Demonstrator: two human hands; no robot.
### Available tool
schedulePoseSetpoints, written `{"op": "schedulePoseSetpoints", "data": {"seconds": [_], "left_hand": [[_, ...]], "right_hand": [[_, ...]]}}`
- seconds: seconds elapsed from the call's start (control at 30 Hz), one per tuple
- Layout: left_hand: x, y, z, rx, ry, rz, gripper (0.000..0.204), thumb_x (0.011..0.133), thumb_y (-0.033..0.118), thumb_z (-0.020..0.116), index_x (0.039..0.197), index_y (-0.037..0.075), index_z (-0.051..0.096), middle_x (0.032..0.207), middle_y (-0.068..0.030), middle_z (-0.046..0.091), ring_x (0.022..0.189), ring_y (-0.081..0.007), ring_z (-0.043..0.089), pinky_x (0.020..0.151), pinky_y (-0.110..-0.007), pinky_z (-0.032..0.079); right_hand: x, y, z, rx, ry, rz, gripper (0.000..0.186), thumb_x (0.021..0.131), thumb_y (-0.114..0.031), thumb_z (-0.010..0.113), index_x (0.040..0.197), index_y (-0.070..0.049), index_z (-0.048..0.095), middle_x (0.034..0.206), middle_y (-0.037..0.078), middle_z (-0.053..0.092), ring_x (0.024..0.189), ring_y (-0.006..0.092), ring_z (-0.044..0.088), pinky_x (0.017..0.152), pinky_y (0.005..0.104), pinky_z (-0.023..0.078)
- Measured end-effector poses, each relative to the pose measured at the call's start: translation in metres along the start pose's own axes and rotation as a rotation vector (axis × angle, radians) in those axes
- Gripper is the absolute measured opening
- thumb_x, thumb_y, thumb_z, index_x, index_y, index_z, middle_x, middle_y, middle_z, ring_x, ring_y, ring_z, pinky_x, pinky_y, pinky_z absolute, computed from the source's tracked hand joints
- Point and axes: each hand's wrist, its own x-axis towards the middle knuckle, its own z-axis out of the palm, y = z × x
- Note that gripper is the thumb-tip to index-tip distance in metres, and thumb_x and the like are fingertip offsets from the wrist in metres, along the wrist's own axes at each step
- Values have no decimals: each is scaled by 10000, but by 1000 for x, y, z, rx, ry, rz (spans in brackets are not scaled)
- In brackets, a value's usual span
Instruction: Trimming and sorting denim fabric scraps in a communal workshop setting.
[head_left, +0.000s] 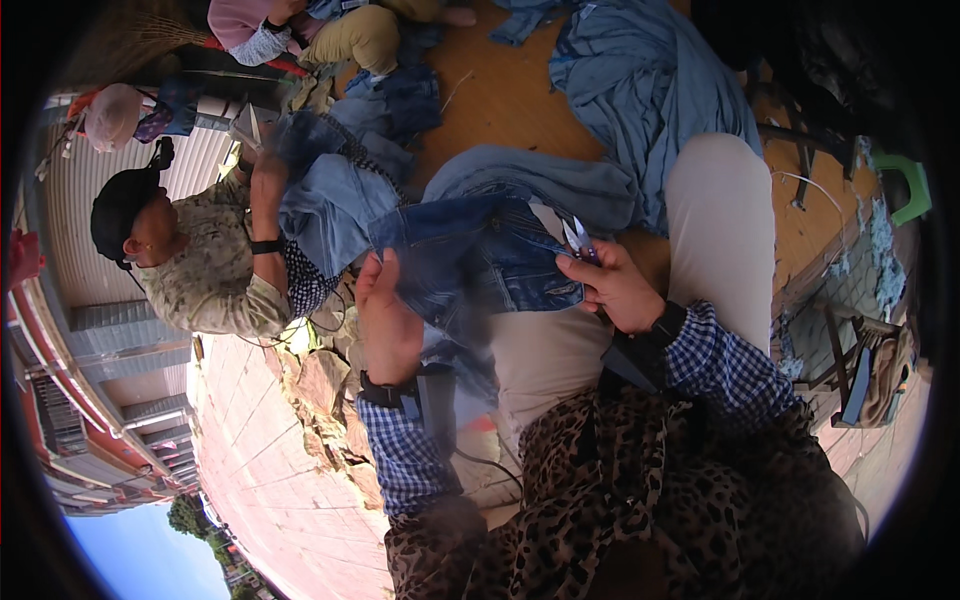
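Observation:
A dark blue denim garment (455,245) is stretched across my lap between both hands. Its left edge is pinched between the thumb and fingers of my left hand (390,325). My right hand (620,287) is closed around small thread snips (578,238), whose pointed metal blades stick up past the fingers. The same hand also rests against the right edge of the denim. Just beyond the garment lies a lighter blue piece of denim (530,178). My knee (715,220), in pale trousers, rises to the right of the snips.
A heap of blue cloth (650,80) covers part of the brown board (500,85) ahead. At left sits a person in a camouflage top (210,255) holding denim; others sit farther back. A green plastic object (905,188) and a folding stool (870,370) stand at right.

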Motion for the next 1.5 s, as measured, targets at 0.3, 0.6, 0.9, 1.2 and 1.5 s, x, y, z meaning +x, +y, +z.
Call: {"op": "schedulePoseSetpoints", "data": {"seconds": [0.3,0.6,0.9,1.2,1.5], "left_hand": [[62,63,65,689,-273,599,115,914,113,538,952,19,593,798,-116,650,707,-217,624,645,-300,474],[69,1,85,1181,-352,810,129,859,160,580,895,36,589,818,-165,620,750,-365,598,634,-425,470],[-79,25,87,783,-316,617,143,731,-7,693,861,17,640,839,-75,561,774,-203,541,688,-306,432],[-126,-8,108,788,-265,542,171,649,-7,741,772,39,631,822,-57,513,806,-236,495,714,-332,400],[-136,-26,89,671,-245,389,114,712,-26,687,792,12,615,807,-78,534,788,-227,521,693,-312,427]], "right_hand": [[-74,-5,-37,-135,-111,189,208,880,-259,640,869,-69,557,667,-62,449,516,33,388,476,195,356],[-70,5,-45,-103,138,248,261,859,-320,657,850,-81,552,644,-62,424,511,39,348,479,209,320],[-77,0,-40,-93,119,260,269,847,-337,665,847,-90,558,635,-73,407,514,26,344,482,203,315],[-83,0,-34,-129,76,194,260,847,-327,669,824,-94,557,626,-69,425,506,24,356,474,201,321],[-86,-6,-27,-218,180,197,288,848,-340,665,815,-84,536,626,-64,397,508,30,365,461,203,325]]}}
